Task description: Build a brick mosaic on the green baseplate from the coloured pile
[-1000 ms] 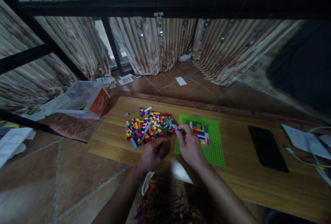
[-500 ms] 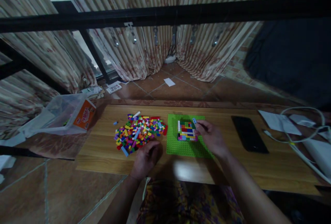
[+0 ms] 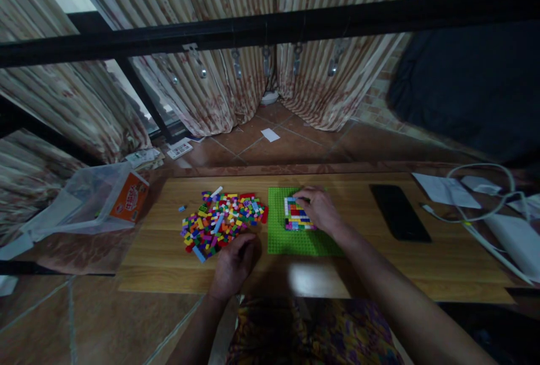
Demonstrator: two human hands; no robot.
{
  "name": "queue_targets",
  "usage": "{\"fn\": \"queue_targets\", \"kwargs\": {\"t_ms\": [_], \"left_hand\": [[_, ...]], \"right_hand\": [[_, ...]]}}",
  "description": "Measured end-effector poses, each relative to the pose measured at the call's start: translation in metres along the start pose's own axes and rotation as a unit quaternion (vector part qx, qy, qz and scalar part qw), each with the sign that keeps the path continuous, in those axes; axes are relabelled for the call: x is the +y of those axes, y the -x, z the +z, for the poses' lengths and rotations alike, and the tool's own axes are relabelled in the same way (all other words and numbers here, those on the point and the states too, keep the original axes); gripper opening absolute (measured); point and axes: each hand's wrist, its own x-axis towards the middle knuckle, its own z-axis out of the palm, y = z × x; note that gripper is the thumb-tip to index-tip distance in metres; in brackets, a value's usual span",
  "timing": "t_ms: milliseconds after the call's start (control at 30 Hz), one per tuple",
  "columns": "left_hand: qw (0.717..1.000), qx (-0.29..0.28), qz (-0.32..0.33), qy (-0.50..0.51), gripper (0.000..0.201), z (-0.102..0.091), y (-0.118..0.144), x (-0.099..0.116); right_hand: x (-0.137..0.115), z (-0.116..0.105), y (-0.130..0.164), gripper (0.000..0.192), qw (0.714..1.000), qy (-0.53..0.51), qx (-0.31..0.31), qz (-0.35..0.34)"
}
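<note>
Right hand [image 3: 317,209] resting on the far part of the green baseplate [image 3: 295,238], fingers bent down over the top edge of the little multicoloured brick patch [image 3: 296,220] built there, covering its right side; can't tell whether that grip is pinching a brick or just pressing, since the fingertips are hidden from this angle. Left hand [image 3: 234,260] curled loosely on the tabletop [image 3: 169,252], just at the near edge of the loose brick pile [image 3: 221,219], fingers folded in, nothing visibly held but honestly hard to say. Pile sitting left of the baseplate, nearly touching its left edge, so bricks right between the two hands. Built patch lying directly under and just left of the right hand. Further right on the tabletop, a black phone [image 3: 399,220] lying flat, well apart from the baseplate, then some papers [image 3: 445,189] and a white cable [image 3: 476,224]. Off to the left, on the floor side, a clear plastic tub [image 3: 90,199] tipped over with an orange label. Striped curtains [image 3: 236,89] behind, black bar [image 3: 270,27] across the top.
</note>
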Motion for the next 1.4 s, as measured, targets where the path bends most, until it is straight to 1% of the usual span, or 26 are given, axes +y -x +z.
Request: {"fn": "queue_targets", "kwargs": {"t_ms": [100,300,500,600,733,833,900,1067,1133,1233,1300,1333,1400], "left_hand": [[1.000,0.000,-0.001,-0.001,0.019,0.000,0.000,-0.001],[1.000,0.009,0.006,-0.003,0.018,0.001,0.000,-0.002],[1.000,0.008,0.007,-0.020,0.018,0.000,-0.001,0.000],[1.000,0.008,0.010,-0.020,0.019,0.000,-0.001,0.002],[1.000,0.005,0.007,-0.012,0.018,-0.001,0.000,0.004],[1.000,0.002,0.004,-0.004,0.019,0.000,0.000,0.004],[1.000,0.007,0.007,-0.005,0.019,0.000,0.000,0.004],[1.000,0.003,0.019,-0.005,0.018,0.000,-0.001,0.004],[1.000,0.006,0.023,0.001,0.018,0.000,-0.001,0.004],[1.000,0.012,0.026,0.007,0.017,0.001,0.000,0.004],[0.999,0.008,0.032,0.010,0.018,0.002,0.000,0.004],[0.999,0.007,0.035,0.012,0.018,0.002,0.000,0.004],[0.999,0.004,0.036,0.016,0.019,0.002,0.000,0.004]], "right_hand": [[0.000,0.000,0.000,0.017,1.000,-0.017,-0.005,0.018],[0.001,-0.005,-0.007,0.016,0.996,-0.060,-0.040,0.045],[0.002,-0.006,-0.011,0.015,0.993,-0.079,-0.057,0.073],[0.003,-0.007,-0.015,0.013,0.990,-0.077,-0.076,0.087],[0.001,-0.009,-0.021,0.013,0.989,-0.061,-0.100,0.087],[0.000,-0.010,-0.023,0.012,0.989,-0.060,-0.104,0.087],[0.001,-0.011,-0.023,0.012,0.990,-0.060,-0.105,0.074],[0.009,-0.008,-0.017,0.014,0.986,-0.105,-0.117,0.050],[0.010,-0.006,-0.011,0.019,0.986,-0.119,-0.107,0.042],[0.000,-0.007,-0.002,0.024,0.996,-0.076,-0.041,0.033],[-0.015,-0.008,0.005,0.023,0.999,-0.034,0.008,0.015],[-0.024,-0.008,0.008,0.023,1.000,-0.022,0.021,-0.006],[-0.045,-0.005,0.013,0.023,0.998,-0.011,0.020,-0.061]]}}
